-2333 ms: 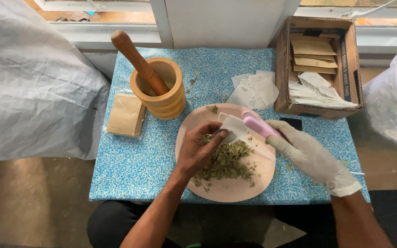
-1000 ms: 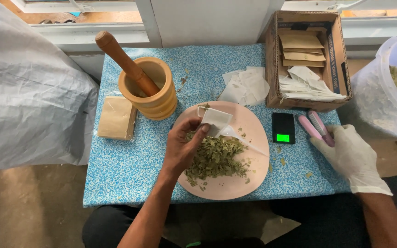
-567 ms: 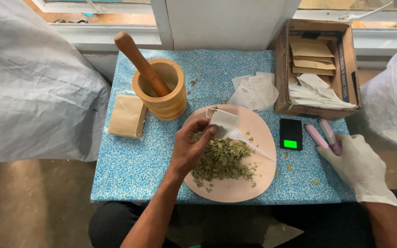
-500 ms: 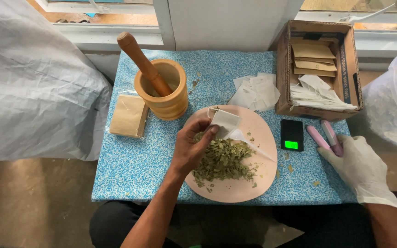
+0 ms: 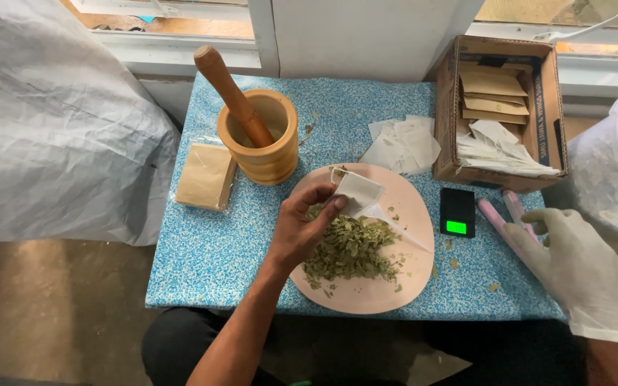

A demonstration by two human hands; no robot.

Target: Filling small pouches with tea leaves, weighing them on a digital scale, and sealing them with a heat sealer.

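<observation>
Pinching a small white paper bag between thumb and fingertips, my bare left hand holds it just over the pink plate, its mouth tipped toward the heap of dried green leaves. That grip is closed on the bag. My gloved right hand sits off to the side over the blue speckled tabletop, fingers loosely curled and open, holding nothing; its fingertips touch or nearly touch the two pink sticks lying there.

I judge the step in hand to be filling the bag with leaves. The next move calls for keeping the bag's mouth spread while leaves go in, without spilling crumbs off the plate; a few already lie scattered on the cloth.

The bag looks thin, creased and limp, nearly empty as far as I can see.

Further out, a small black scale with a lit green display sits just beside the plate. Beyond stand a wooden mortar with its pestle leaning in it, loose white bags, and a cardboard box of packets.
</observation>
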